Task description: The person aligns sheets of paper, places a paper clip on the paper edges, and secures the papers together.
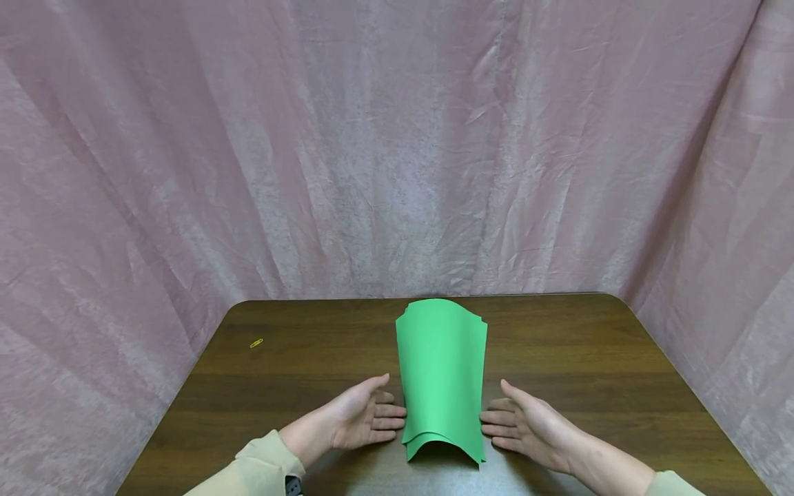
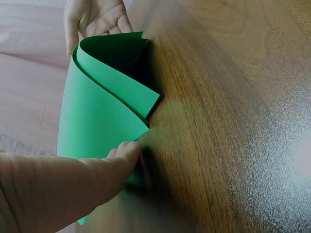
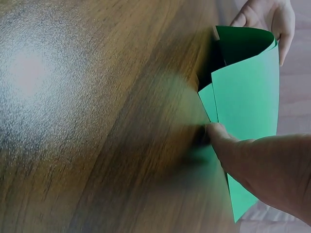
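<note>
Green paper sheets (image 1: 442, 375), at least two stacked a little out of line, stand bowed up into an arch on the table. Their long edges face left and right, and the hollow under the arch shows at the near end. My left hand (image 1: 372, 417) is at the left edge, fingers straight and fingertips right at the paper. On the other side my right hand (image 1: 527, 427) mirrors it, straight fingers at the right edge. Both palms face inward with thumbs up. The wrist views show the sheets (image 2: 97, 111) bent between the two hands, corners offset.
A small yellow paper clip (image 1: 256, 343) lies on the brown wooden table (image 1: 310, 344) toward the back left. Pink curtains (image 1: 397, 138) hang behind the table and along both sides. Light glares off the tabletop near its front.
</note>
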`<state>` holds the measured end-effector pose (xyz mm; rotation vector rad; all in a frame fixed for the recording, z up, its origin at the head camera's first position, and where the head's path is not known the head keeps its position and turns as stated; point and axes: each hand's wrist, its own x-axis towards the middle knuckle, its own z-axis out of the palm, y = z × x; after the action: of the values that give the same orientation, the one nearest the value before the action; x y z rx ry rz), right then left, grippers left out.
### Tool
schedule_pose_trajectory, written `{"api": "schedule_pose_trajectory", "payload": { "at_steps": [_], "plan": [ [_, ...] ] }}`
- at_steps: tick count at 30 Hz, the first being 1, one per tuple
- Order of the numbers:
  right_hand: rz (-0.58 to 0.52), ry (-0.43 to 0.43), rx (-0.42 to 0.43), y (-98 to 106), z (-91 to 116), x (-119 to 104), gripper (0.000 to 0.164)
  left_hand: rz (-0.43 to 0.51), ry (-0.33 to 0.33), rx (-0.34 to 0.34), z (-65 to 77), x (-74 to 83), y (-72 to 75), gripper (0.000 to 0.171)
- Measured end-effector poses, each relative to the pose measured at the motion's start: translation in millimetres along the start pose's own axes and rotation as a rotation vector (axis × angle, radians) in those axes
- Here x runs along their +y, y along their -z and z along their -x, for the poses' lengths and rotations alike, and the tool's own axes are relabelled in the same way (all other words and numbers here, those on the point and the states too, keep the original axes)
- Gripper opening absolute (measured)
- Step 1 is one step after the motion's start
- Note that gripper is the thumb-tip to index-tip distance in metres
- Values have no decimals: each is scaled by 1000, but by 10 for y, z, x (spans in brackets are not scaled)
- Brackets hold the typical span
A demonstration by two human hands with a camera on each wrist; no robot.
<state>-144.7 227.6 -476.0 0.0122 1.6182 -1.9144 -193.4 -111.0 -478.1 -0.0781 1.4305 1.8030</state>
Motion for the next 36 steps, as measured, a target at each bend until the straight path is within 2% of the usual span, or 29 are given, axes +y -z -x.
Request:
{"api": "schedule_pose_trajectory", "payload": {
  "at_steps": [19, 29, 36],
  "plan": [
    [-17, -3, -33, -76, -64, 21, 106, 21, 15, 42, -80, -79, -79, 79],
    [-33, -10, -43, -109, -81, 16, 104, 86, -31, 52, -114, -126, -114, 71],
    [-42, -12, -50, -105, -91, 19, 104, 32, -47, 98, -144, -152, -117, 63]
  ]
}}
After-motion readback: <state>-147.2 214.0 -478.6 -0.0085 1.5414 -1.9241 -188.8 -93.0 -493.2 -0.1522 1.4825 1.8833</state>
